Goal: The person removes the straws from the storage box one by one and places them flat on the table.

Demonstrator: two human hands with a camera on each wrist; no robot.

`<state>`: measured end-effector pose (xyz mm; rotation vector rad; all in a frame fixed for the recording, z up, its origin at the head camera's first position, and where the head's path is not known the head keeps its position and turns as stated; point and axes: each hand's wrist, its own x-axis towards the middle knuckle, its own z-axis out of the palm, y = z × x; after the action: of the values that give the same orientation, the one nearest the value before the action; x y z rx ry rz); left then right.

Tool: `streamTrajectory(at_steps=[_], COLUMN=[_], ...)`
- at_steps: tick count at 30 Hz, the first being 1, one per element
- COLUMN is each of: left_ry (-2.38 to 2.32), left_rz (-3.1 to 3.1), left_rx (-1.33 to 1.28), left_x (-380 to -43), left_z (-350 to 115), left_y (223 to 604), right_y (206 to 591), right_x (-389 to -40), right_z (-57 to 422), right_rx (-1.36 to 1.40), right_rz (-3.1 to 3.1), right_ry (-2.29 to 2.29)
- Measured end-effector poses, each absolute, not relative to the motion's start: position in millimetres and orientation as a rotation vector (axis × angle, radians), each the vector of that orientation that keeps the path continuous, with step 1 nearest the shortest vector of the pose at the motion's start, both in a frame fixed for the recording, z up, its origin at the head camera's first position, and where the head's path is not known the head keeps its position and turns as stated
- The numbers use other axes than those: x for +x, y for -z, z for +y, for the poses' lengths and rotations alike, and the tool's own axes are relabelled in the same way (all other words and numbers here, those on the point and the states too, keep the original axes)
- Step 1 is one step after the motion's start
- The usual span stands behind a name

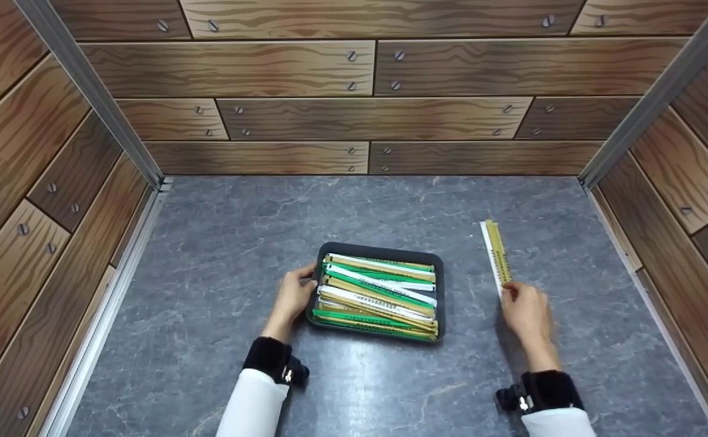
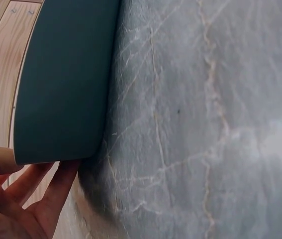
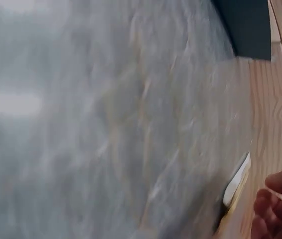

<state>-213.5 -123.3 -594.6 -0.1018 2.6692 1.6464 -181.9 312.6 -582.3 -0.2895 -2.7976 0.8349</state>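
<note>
A dark rectangular tray [image 1: 441,297] holds several long thin strips [image 1: 378,297] in white, green and gold, with dark print along some. My left hand [image 1: 293,294] grips the tray's left side. In the left wrist view its thumb lies at the rim, and the fingers [image 2: 63,177] press the outer wall. Right of the tray, white and gold strips [image 1: 499,252] lie side by side on the table. My right hand [image 1: 528,309] is at their near end. In the right wrist view its blurred fingers [image 3: 262,209] look loosely bent beside the strips [image 3: 237,181], with nothing visible between them.
The grey marbled tabletop [image 1: 238,243] is enclosed by wood-patterned walls [image 1: 366,118] at the back and both sides. Metal edging [image 1: 102,297] runs along the left side. A wrist camera on a black band sits on each forearm.
</note>
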Motion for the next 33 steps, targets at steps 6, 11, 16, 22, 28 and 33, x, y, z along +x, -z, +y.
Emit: streamTrajectory(at_steps=[6, 11, 16, 22, 28, 33], left_ry=[-1.62, -1.624, -1.625, -1.611, -1.594, -1.587], left_rz=[2.695, 2.653, 2.644, 2.67, 2.697, 2.704], left_rx=[-0.099, -0.127, -0.148, -0.135, -0.117, -0.115], left_x=[-213.5, -212.9, -213.3, -213.0, -212.5, -213.1], left_z=[-122.6, -120.8, -121.7, -122.6, -122.5, -122.4], left_y=[594.2, 593.8, 592.9, 592.6, 593.2, 592.2], right_y=[576.5, 571.4, 573.7, 578.7, 581.8, 586.2], right_x=[-186.0, -182.8, -179.5, -184.2, -192.2, -194.7], right_z=[274.7, 243.7, 217.9, 198.7, 187.0, 182.4], right_rx=[0.173, 0.418, 0.637, 0.8, 0.747, 0.753], right_rz=[-2.706, -2.749, -2.722, -2.794, -2.961, -2.935], right_ry=[-0.84, -0.849, -0.82, -0.616, -0.414, -0.32])
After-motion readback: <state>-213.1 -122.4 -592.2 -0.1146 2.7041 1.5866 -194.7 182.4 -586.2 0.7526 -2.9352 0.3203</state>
